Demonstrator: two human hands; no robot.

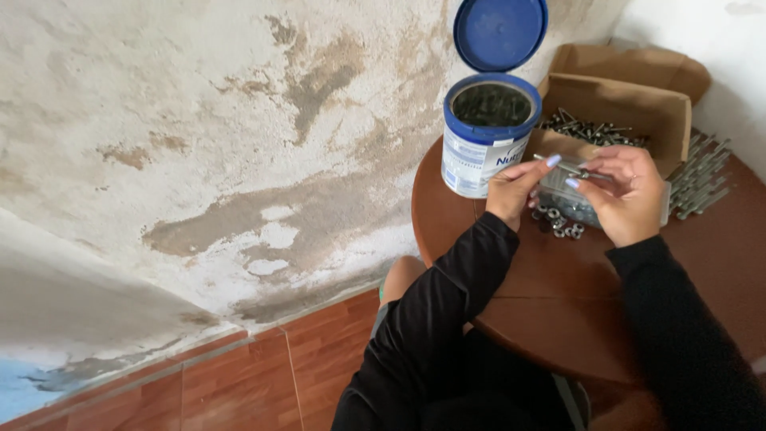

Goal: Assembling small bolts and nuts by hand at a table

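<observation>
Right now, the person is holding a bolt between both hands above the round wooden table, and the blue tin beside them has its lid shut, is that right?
Not quite: the blue tin has its lid flipped open, as the head view shows. Both the left hand and right hand do hold the bolt above the round wooden table.

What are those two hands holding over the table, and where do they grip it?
A thin metal bolt. The left hand pinches one end in its fingertips, the right hand the other end.

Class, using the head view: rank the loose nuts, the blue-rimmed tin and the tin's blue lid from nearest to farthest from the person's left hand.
From the left hand:
1. Nuts, just right of it on the table.
2. Tin, just behind it.
3. Lid, hinged open above the tin.
</observation>
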